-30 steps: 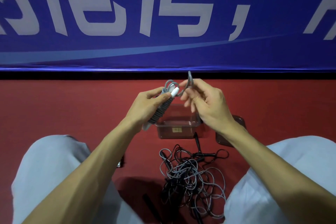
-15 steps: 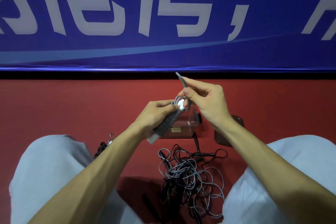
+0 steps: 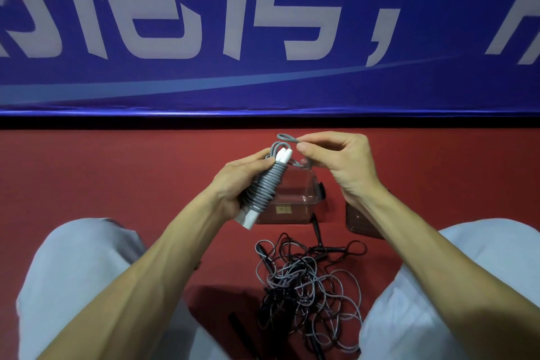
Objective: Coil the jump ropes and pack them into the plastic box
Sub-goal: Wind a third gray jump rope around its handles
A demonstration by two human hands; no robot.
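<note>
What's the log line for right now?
left hand: grips coiled grey rope | right hand: pinches its loose end | plastic box: on floor

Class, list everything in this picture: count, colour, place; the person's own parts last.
grey jump rope wound round white handles: one, grey and white, in the left grip
clear plastic box: one, see-through, on the floor
dark see-through lid-like piece: one, brownish, right of the box
tangled pile of loose jump ropes: count unclear, grey and black, between the knees
red floor: one, red, under everything
blue banner with white characters: one, blue, across the top
pale trouser legs: two, light grey, bottom corners
left grip: one, holds the wound rope
right grip: one, pinches that rope's loose loop
</note>
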